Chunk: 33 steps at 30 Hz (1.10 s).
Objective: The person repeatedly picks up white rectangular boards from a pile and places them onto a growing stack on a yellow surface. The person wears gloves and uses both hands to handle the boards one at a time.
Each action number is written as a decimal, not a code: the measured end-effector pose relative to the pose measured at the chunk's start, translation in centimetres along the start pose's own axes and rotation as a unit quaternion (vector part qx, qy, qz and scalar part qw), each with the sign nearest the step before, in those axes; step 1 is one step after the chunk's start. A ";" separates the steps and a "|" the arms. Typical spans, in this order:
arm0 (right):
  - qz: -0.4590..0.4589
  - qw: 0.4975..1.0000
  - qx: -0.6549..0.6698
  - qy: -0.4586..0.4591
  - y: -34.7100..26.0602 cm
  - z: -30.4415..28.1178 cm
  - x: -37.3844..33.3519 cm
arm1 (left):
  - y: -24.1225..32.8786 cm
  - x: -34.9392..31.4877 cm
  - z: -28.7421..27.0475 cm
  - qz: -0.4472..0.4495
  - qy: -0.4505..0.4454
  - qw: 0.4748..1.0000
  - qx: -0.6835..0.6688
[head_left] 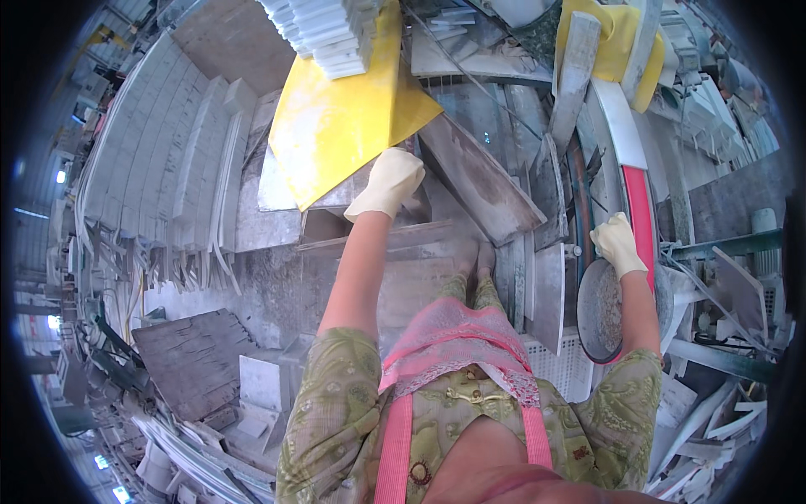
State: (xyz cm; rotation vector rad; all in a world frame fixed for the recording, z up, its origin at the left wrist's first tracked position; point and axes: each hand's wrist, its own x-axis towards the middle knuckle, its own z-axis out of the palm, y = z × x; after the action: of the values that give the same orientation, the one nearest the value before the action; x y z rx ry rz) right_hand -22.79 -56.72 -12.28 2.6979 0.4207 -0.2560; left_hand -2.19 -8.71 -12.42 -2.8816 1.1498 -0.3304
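My left hand (388,181), in a cream glove, is closed at the lower edge of a yellow sheet (336,126). Its fingers curl out of sight, so I cannot make out what they hold, if anything. On top of the sheet sits a stack of thin white strips (332,38). Over on the right, my gloved right hand (618,242) is closed beside a red belt (640,218), above a round grey wheel-like part (599,311). What lies inside its curled fingers is hidden. A long white piece (617,126) rests on the belt beyond this hand.
Long grey slabs (151,143) are stacked at the left. A worn board (197,361) leans at the lower left. Between the hands stand a slanted plank (483,176) and a pale upright panel (549,298). A white perforated crate (558,365) is by my right side.
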 end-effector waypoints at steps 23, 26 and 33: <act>0.080 0.995 0.035 -0.040 -1.0 -2.7 -0.5 | -0.8 -0.1 0.9 0.026 0.007 0.999 -0.046; 0.088 0.991 0.067 -0.073 -1.1 -3.0 -0.3 | -0.9 0.0 0.9 0.047 0.074 0.994 -0.064; 0.277 0.905 0.305 -0.105 -0.9 2.6 1.4 | -1.0 -0.1 0.1 0.056 0.027 0.995 -0.081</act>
State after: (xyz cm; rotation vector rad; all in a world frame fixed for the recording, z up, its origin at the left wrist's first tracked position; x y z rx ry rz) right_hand -22.07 -56.68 -15.27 3.1830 -0.5913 -0.5777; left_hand -1.57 -7.88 -12.44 -2.9444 1.4047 -0.3277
